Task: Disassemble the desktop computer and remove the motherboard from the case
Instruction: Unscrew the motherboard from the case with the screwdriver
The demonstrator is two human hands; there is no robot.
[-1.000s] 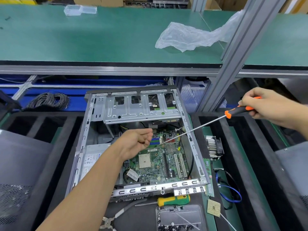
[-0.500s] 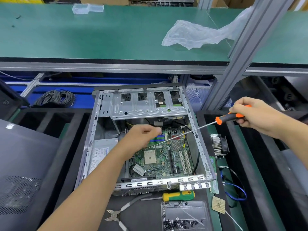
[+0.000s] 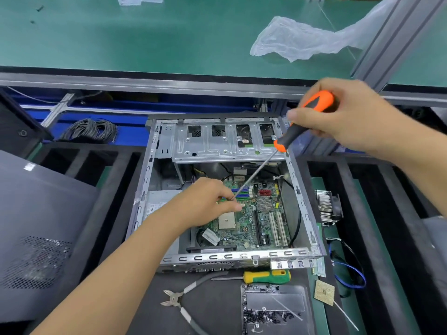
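Note:
An open metal computer case (image 3: 304, 209) lies in front of me with the green motherboard (image 3: 261, 218) inside. My right hand (image 3: 350, 122) grips the orange and black handle of a long screwdriver (image 3: 290, 139) above the case's far right corner. Its thin shaft slants down and left into the case. My left hand (image 3: 208, 204) reaches in over the board's left part, fingers pinched at the shaft's tip near the blue memory slots (image 3: 242, 193). The tip itself is hidden by my fingers.
Before the case lie a green and yellow screwdriver (image 3: 268, 276), pliers (image 3: 179, 303) and a tray of screws (image 3: 273, 310). A heatsink with fan (image 3: 329, 206), blue cables (image 3: 350, 274) and a CPU chip (image 3: 324, 292) sit at the right. A dark side panel (image 3: 36, 226) is left.
My right hand has swung the screwdriver handle up and inward, so the shaft stands steeper over the case. My left hand has stayed at the tip over the motherboard.

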